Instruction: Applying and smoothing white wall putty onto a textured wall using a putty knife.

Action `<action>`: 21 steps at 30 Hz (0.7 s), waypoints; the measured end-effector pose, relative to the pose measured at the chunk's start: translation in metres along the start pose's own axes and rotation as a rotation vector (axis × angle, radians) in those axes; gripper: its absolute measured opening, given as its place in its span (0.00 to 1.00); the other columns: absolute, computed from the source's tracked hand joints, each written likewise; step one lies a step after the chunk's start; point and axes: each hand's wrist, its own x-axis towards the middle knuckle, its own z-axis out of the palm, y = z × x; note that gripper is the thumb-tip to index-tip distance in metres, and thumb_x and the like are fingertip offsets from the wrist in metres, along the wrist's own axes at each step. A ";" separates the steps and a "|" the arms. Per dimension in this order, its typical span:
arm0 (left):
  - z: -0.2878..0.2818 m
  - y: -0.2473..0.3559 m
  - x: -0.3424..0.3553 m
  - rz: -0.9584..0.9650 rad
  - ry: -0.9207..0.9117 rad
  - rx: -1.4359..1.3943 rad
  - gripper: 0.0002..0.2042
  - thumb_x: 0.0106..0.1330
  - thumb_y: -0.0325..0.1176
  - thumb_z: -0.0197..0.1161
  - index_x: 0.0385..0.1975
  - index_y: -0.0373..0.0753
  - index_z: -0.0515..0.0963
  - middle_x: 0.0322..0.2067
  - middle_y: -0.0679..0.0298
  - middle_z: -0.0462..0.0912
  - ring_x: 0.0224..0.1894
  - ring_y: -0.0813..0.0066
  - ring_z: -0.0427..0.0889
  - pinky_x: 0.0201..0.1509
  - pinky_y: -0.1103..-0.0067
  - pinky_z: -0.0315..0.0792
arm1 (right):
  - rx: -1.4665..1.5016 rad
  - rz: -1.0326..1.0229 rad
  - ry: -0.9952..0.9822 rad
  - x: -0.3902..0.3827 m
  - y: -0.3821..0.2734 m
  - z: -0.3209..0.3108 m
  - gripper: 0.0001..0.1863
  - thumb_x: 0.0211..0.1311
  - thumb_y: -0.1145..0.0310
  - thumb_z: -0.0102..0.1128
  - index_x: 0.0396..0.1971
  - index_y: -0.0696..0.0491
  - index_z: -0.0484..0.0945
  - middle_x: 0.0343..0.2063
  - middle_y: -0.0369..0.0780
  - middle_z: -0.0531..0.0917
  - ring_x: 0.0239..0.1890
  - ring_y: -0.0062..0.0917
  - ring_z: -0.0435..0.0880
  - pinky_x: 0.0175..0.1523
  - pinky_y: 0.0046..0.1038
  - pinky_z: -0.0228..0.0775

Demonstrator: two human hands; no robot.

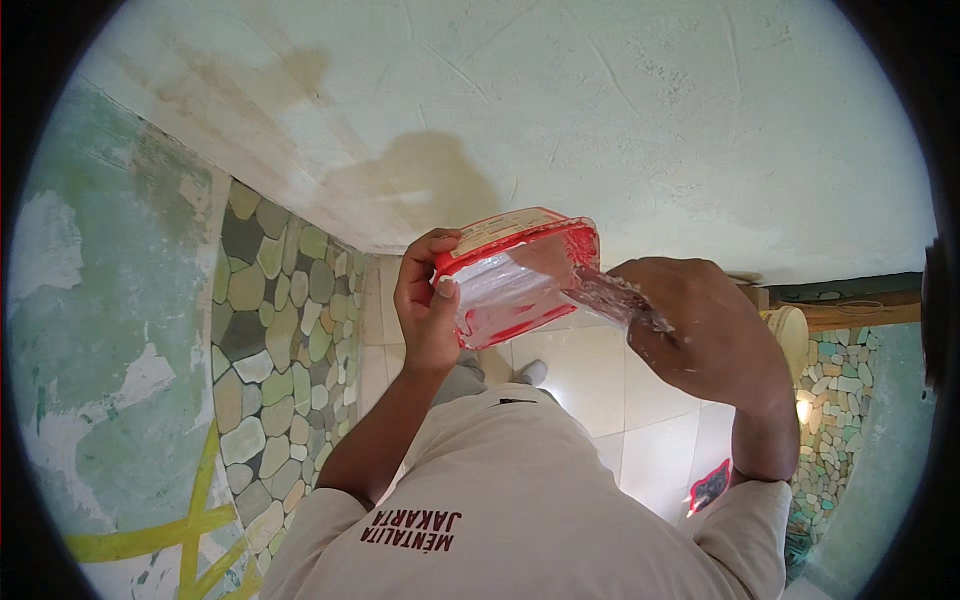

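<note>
My left hand (pixel 425 312) grips a red plastic tub (pixel 500 242) by its left end, thumb over the near side. The tub is tilted with its mouth toward me, and white paste is smeared over its inside walls. My right hand (pixel 708 330) is closed round a paste-coated putty knife (pixel 612 298). The knife's far end reaches into the right side of the tub; its handle is mostly hidden in my fist. Some paste clings to my right fingers.
A pale plastered wall (pixel 640 120) stands close in front, with a damp-looking patch. Pebble-stone facing (pixel 270 360) and patchy green plaster with yellow tape (pixel 150 545) lie at left. Below are light floor tiles (pixel 655 450). At right are a pale bucket (pixel 790 335) and a wooden beam (pixel 850 314).
</note>
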 end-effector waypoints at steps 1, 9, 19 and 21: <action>-0.001 -0.003 0.001 0.025 -0.017 0.030 0.26 0.61 0.48 0.66 0.49 0.34 0.71 0.52 0.57 0.71 0.56 0.69 0.70 0.63 0.73 0.62 | -0.079 0.043 -0.057 0.003 -0.001 0.002 0.12 0.50 0.78 0.57 0.37 0.61 0.73 0.25 0.49 0.78 0.29 0.43 0.78 0.35 0.40 0.70; 0.000 -0.005 0.007 0.086 -0.042 0.164 0.25 0.58 0.42 0.68 0.49 0.34 0.69 0.52 0.56 0.69 0.55 0.67 0.70 0.61 0.73 0.64 | -0.316 0.127 -0.097 0.025 0.009 0.023 0.09 0.51 0.76 0.58 0.33 0.59 0.72 0.22 0.45 0.77 0.28 0.40 0.78 0.35 0.39 0.70; 0.000 -0.003 0.015 0.056 -0.044 0.264 0.22 0.57 0.34 0.70 0.47 0.35 0.70 0.51 0.55 0.70 0.53 0.68 0.72 0.58 0.73 0.68 | -0.413 0.075 -0.199 0.046 0.014 0.040 0.11 0.51 0.76 0.62 0.33 0.59 0.71 0.23 0.44 0.78 0.29 0.37 0.80 0.35 0.38 0.72; 0.002 -0.003 0.016 0.045 -0.048 0.265 0.22 0.57 0.34 0.70 0.47 0.35 0.70 0.51 0.55 0.70 0.53 0.68 0.72 0.58 0.73 0.68 | -0.419 0.089 -0.236 0.050 0.016 0.043 0.11 0.51 0.75 0.62 0.32 0.59 0.71 0.23 0.44 0.78 0.30 0.37 0.80 0.36 0.37 0.72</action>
